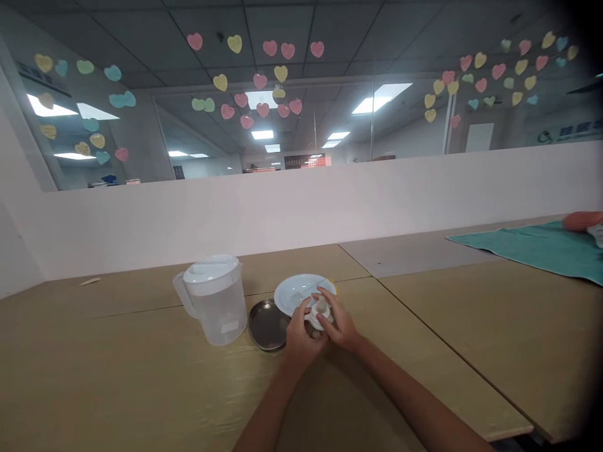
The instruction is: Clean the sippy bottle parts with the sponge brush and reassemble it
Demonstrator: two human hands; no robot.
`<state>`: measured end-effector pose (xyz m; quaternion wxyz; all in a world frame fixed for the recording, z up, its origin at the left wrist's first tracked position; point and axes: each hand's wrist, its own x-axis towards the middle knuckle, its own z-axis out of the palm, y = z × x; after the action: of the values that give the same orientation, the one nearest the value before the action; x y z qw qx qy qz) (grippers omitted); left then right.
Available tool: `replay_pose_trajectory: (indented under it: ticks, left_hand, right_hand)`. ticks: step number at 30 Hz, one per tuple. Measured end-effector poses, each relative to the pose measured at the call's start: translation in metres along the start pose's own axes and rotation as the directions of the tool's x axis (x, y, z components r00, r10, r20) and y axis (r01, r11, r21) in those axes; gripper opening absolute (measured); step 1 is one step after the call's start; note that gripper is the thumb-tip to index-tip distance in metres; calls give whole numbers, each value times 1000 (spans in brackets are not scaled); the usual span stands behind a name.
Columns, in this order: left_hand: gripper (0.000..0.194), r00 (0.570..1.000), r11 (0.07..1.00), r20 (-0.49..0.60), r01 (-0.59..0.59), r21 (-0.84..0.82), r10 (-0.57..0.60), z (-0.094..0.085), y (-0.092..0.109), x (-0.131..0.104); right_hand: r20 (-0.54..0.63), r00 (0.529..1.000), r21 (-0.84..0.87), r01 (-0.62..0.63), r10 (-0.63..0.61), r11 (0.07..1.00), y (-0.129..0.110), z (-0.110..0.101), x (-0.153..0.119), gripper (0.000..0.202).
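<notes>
Both hands meet around a small baby bottle with a white collar (321, 316) and a translucent teat (322, 306) on top. My left hand (301, 339) wraps the bottle from the left and below, hiding most of its body. Around the collar from the right curl the fingers and thumb of my right hand (342, 323). Just beyond the hands lies a white bowl (282, 295), with what looks like a thin clear item in it. A round metal tray (267, 326) sits left of my left hand, close against the bowl.
A clear plastic pitcher (221, 311) with a white lid and a handle stands left of the tray. At the far right, a green cloth (532, 246) bears a pinkish object (581, 220). Seams run across the wooden tabletop (141, 376); a white wall (282, 213) rises behind it.
</notes>
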<state>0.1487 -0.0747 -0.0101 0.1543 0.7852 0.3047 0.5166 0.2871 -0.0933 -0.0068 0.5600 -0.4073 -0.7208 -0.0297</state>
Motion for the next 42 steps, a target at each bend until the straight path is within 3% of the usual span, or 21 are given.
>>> replay_pose_trajectory:
  ticks: [3, 5, 12, 20, 25, 30, 35, 38, 42]
  left_hand:
    - [59, 999, 1000, -23, -24, 13, 25, 4, 2, -2]
    - [60, 998, 999, -42, -35, 18, 36, 4, 2, -2]
    - [70, 996, 995, -47, -74, 64, 77, 1, 3, -3]
    - [67, 995, 996, -63, -72, 58, 75, 4, 5, -5]
    - [70, 997, 995, -47, -56, 87, 60, 2, 3, -5]
    - [72, 998, 997, 18, -54, 51, 53, 2, -2, -6]
    - [68, 996, 995, 26, -85, 49, 84, 3, -3, -4]
    - [63, 996, 995, 40, -79, 67, 76, 3, -1, -4]
    - [66, 997, 994, 54, -56, 93, 51, 2, 1, -5]
  right_hand:
    - [22, 991, -62, 130, -129, 989, 8, -8, 1, 56]
    - [41, 988, -99, 155, -152, 983, 15, -13, 1, 55]
    - [-68, 997, -98, 16, -23, 995, 22, -19, 1, 50]
    - [78, 994, -110, 89, -81, 990, 5, -10, 8, 65]
    - [76, 995, -73, 69, -63, 995, 10, -18, 7, 60]
    - [125, 991, -147, 68, -50, 987, -2, -7, 9, 40]
    - [-93, 989, -34, -119, 115, 992, -13, 0, 13, 35]
    - [-190, 942, 183, -242, 276, 953, -17, -2, 19, 39]
    - [-244, 844, 498, -315, 478, 808, -21, -11, 29, 44]
